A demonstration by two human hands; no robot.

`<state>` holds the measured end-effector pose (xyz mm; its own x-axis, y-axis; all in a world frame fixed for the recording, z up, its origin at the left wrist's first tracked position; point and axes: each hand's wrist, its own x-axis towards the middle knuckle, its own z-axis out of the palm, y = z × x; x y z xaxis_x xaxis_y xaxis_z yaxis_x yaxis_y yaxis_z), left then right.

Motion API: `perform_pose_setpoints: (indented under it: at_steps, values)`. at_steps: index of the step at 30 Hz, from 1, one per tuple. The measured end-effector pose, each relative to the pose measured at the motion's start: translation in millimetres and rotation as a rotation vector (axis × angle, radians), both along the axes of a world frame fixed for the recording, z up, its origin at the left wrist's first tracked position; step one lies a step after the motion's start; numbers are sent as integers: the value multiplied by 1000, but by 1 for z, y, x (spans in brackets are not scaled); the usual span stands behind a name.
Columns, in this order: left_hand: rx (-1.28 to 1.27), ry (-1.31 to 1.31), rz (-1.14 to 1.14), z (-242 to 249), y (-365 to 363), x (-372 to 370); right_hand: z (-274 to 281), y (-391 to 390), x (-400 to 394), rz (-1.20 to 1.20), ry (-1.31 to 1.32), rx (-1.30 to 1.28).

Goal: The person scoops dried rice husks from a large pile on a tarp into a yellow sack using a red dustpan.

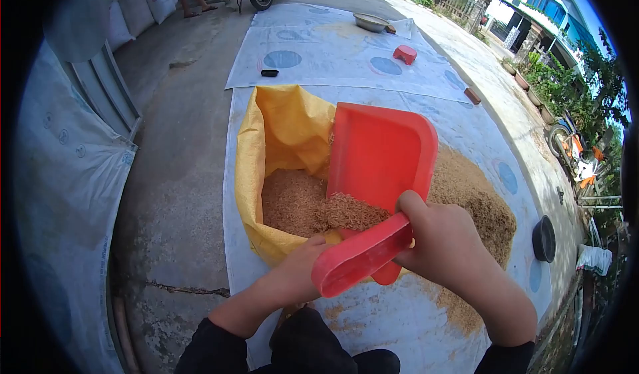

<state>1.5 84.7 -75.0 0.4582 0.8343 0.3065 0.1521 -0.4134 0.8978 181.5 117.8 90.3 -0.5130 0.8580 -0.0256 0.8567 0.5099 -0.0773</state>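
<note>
I report from the remote feed, starting at the grip. The right hand [442, 241] is clenched around the handle of the red scoop [383, 147], thumb laid over the top near the pan. The left hand [296, 274] is at the near rim of the yellow sack [293, 117]; its fingers are partly hidden behind the scoop's handle, so I cannot tell whether it is grasping the rim or only resting there.

The scoop is tilted over the right side of the sack's open mouth. Loose grain [356, 211] lies at the near end of its pan, beside the grain in the sack [289, 201]. I judge the step in hand to be emptying the scoop into the sack. The next move, in my assessment, calls for a steeper tilt to clear the pan, with the rim held wide and steady.

To the right of the sack, a grain heap [479, 204] is spread on the pale sheet [246, 121]. Farther right I note a dark basin [544, 239]. Beyond the sack are a red stool [405, 55] and a shallow bowl [371, 21].
</note>
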Motion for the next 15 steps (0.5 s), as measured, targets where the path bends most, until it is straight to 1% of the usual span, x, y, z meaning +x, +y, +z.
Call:
perform_pose_setpoints:
  at_steps: [1,2,3,4,5,7,10,12,14,15]
  values:
    - [53,67,-9,-2,1,-1,1,0,3,18,22,10]
    - [53,71,-14,-1,2,-2,1,-1,6,37,44,18]
    - [111,154,-20,4,2,-4,1,-3,9,32,47,17]
    - [168,237,-27,10,3,-5,2,-5,12,78,44,49]
    - [168,238,-31,19,2,-5,2,-8,15,126,40,83]
    - [506,533,-14,36,1,-4,-1,-12,17,131,18,81]
    - [497,612,-27,38,-1,-2,-4,-15,22,148,18,110]
    - [494,593,-4,32,-3,-2,-7,-17,25,161,37,140]
    - [485,573,17,29,-6,-1,-12,-20,29,191,11,253]
    - [491,553,40,30,-6,-1,-12,-22,34,186,11,254]
